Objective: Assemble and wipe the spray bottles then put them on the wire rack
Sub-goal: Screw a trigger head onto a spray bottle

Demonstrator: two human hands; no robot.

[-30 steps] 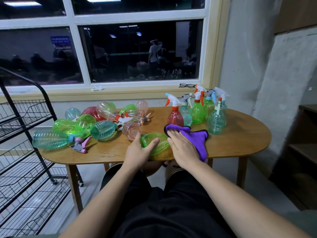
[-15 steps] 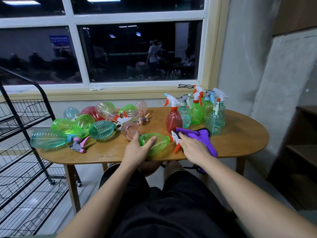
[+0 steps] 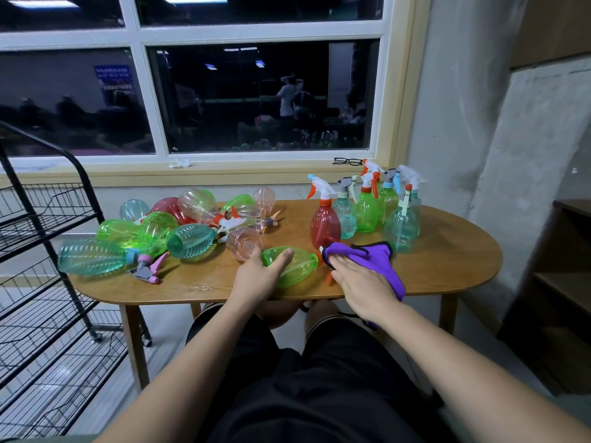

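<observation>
A green spray bottle [image 3: 299, 266] lies on its side near the front edge of the wooden table [image 3: 447, 270], neck pointing right. My left hand [image 3: 257, 274] grips its base end, thumb over the top. My right hand [image 3: 361, 279] presses a purple cloth [image 3: 374, 255] flat over the bottle's spray head, which shows only as a bit of orange and white. Part of the cloth hangs below my wrist. Several assembled bottles [image 3: 367, 209] stand upright at the back right, a red bottle [image 3: 324, 223] nearest my hand. The black wire rack [image 3: 48, 219] stands left of the table.
A pile of bottles [image 3: 160, 231] lies on the table's left half, with a loose pink and grey spray head [image 3: 147, 270] by the front edge. Glasses [image 3: 347, 161] rest on the window sill. A dark wooden shelf [image 3: 569, 251] stands at the right.
My right hand slid the cloth off the bottle's body to the right, then back over the spray head, which is now covered. My left hand kept its hold on the bottle.
</observation>
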